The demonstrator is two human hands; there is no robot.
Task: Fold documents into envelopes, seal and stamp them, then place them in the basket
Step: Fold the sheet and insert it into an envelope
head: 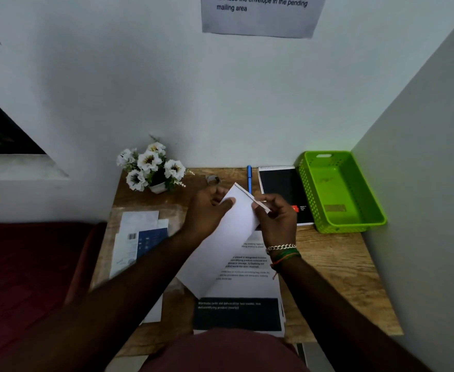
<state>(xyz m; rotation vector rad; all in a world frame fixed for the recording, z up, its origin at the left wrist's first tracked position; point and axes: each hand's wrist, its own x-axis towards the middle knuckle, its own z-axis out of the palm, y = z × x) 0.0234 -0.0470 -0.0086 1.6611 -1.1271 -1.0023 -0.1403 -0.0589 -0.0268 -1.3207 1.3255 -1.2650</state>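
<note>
I hold a long white envelope tilted above the wooden desk. My left hand grips its upper left edge with the thumb on top. My right hand pinches a thin strip at the envelope's far end, by the flap. Under the envelope lies a printed document with a dark block near the desk's front edge. A green plastic basket stands at the back right corner, holding nothing that I can make out.
A pile of papers and envelopes lies at the left of the desk. A pot of white flowers stands at the back left. A blue pen and a black notebook lie beside the basket. Walls close the back and right.
</note>
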